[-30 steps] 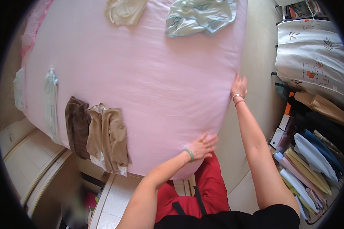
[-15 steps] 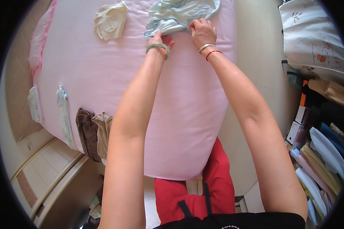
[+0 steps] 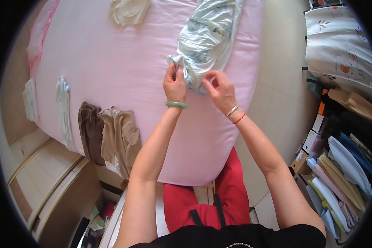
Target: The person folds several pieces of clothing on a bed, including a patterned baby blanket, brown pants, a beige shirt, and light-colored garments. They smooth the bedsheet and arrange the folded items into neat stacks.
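Note:
A thin whitish garment (image 3: pixel 204 41) with pale blue trim and a faint print lies on the pink bed, bunched toward me at its near end. My left hand (image 3: pixel 175 84), with a green bangle at the wrist, is closed on a gathered corner of it and lifts that corner a little. At the garment's near right edge is my right hand (image 3: pixel 222 91), its thumb and curled forefinger apart and slightly blurred. I see no cloth gripped between them.
A pink sheet covers the bed (image 3: pixel 124 78). On it lie a cream cloth (image 3: pixel 129 10), brown trousers (image 3: pixel 90 132), tan trousers (image 3: pixel 120 132) and a narrow folded pale cloth (image 3: pixel 63 109). Folded clothes (image 3: pixel 339 177) stand packed on the right, below a printed white cover (image 3: pixel 339 49).
Both hands have come nearer to me, drawing the garment's near end along and stretching it lengthwise. My left hand has closed on a corner; my right hand's fingers have parted.

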Available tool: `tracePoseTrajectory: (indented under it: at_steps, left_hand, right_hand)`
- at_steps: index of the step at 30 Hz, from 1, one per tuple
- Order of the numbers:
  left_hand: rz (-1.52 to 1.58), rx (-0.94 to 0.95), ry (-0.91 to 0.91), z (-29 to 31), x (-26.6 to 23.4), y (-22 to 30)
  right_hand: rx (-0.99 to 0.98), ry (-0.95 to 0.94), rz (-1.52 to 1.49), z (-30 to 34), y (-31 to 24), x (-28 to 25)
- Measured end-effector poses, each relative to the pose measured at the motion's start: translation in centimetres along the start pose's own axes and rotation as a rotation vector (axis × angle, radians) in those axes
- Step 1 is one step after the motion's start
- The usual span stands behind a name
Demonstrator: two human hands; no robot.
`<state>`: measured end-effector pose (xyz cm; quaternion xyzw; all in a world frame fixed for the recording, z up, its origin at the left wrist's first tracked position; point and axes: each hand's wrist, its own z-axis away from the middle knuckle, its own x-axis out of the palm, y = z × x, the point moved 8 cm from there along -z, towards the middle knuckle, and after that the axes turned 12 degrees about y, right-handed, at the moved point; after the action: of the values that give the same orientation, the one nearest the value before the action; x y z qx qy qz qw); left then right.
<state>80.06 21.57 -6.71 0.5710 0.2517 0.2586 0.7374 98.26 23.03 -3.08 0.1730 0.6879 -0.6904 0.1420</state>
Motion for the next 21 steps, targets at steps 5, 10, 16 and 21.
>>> tracePoseTrajectory:
  at_steps: [5,10,16,21]
  left_hand:
    - [-0.084,0.458,-0.096,3.4,-3.3,4.8]
    - [-0.131,0.563,-0.314,4.8,-5.7,9.7]
    - [-0.33,0.633,-0.049,3.6,-10.9,19.4]
    - [-0.464,0.645,0.092,1.7,-14.7,26.2]
  right_hand:
    - [-0.595,-0.004,0.137,-2.3,-9.1,2.7]
    - [-0.774,-0.339,0.111,-0.3,-12.2,6.7]
    - [-0.583,-0.008,0.071,-0.6,-20.0,-1.7]
    - [-0.552,0.285,0.129,-1.4,-29.3,-9.4]
